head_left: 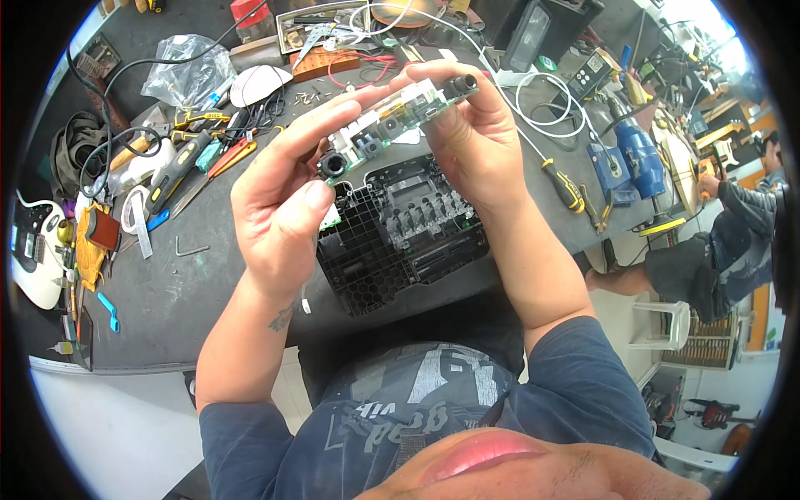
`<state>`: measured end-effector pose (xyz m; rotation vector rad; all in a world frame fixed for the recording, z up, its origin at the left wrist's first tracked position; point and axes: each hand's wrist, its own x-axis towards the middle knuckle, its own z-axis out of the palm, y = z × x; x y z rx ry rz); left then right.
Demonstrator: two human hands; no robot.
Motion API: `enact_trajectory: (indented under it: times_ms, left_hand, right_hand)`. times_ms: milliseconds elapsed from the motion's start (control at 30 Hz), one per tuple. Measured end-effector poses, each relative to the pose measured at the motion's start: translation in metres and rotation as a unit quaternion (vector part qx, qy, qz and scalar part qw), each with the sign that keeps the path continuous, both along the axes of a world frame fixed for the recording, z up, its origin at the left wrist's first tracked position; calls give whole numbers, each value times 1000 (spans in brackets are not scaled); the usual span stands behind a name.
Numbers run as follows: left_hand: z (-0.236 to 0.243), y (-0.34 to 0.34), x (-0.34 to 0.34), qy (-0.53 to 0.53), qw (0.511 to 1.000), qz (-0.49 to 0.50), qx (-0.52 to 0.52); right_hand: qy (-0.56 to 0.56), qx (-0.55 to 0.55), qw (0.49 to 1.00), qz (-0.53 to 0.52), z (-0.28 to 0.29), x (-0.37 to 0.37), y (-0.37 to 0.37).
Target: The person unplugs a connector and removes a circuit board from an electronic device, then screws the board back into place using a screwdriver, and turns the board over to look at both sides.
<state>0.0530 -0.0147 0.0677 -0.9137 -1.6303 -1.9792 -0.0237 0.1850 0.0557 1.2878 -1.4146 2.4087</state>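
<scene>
Between both hands I hold up a circuit board [390, 127] with white, grey and black connectors along its edge. My left hand [283, 187] grips its left end, next to a round black socket; the thumb presses from below. My right hand [479, 137] is closed on its right end, by a black cylindrical part [460, 86]. Below the board, a black plastic housing [358, 258] with a ribbed grid and honeycomb pattern lies on the dark workbench near its front edge. A small green board piece shows beside my left thumb.
Left of me lie pliers [200, 119], a grey utility knife [179, 171], a hex key [192, 248] and a clear plastic bag [187, 71]. Rightward are a yellow-black screwdriver [563, 185], a white cable [533, 121] and a blue power tool [640, 158]. Another person [725, 242] sits farther right.
</scene>
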Motion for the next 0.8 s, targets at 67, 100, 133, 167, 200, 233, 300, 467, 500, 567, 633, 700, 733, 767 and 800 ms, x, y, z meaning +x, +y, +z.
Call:
enact_trajectory:
  times_ms: [67, 100, 133, 167, 200, 233, 300, 467, 500, 567, 633, 700, 733, 767, 800]
  left_hand:
    - [1, 2, 1, -10, 1000, -4, 10]
    - [1, 2, 1, -19, 1000, -9, 20]
    - [1, 1, 0, -19, 1000, -8, 20]
    - [0, -1, -1, -3, 999, -30, 24]
    - [-1, -2, -2, 13, 998, -52, 27]
    - [-2, -2, -2, 13, 998, -52, 27]
    - [-2, -2, -1, 2, 998, -50, 37]
    - [-2, -1, 0, -19, 997, -56, 50]
    - [-2, -1, 0, -20, 997, -54, 49]
    - [-3, -1, -1, -20, 997, -53, 50]
    - [-4, -1, -1, -21, 997, -52, 49]
    - [-3, 0, 0, -31, 997, -49, 53]
    - [-2, -1, 0, -31, 997, -47, 52]
    - [-1, -1, 1, -30, 997, -48, 51]
    - [0, -1, 1, -29, 997, -48, 50]
  right_hand:
    - [0, -1, 1000, -5, 0, 0, -1]
    - [-1, -2, 1000, -9, 0, 0, -1]
    - [-1, -2, 1000, -9, 0, 1, -2]
    - [-3, 2, 1000, -15, 1, 2, -2]
    - [-4, 7, 1000, -20, 1, 2, -2]
    - [-4, 7, 1000, -20, 2, 2, -2]
    - [-17, 28, 999, -22, 2, 3, 1]
    - [-24, 28, 999, -31, 4, 5, 0]
    - [-21, 28, 999, -29, 4, 6, 0]
    - [-25, 24, 999, -32, 4, 7, -2]
    - [-28, 18, 999, -34, 5, 7, -1]
    - [-34, 32, 999, -21, 5, 7, 1]
    - [-34, 32, 999, -20, 6, 7, 1]
    - [-31, 32, 999, -19, 6, 7, 1]
    - [-28, 33, 999, -18, 7, 7, 1]
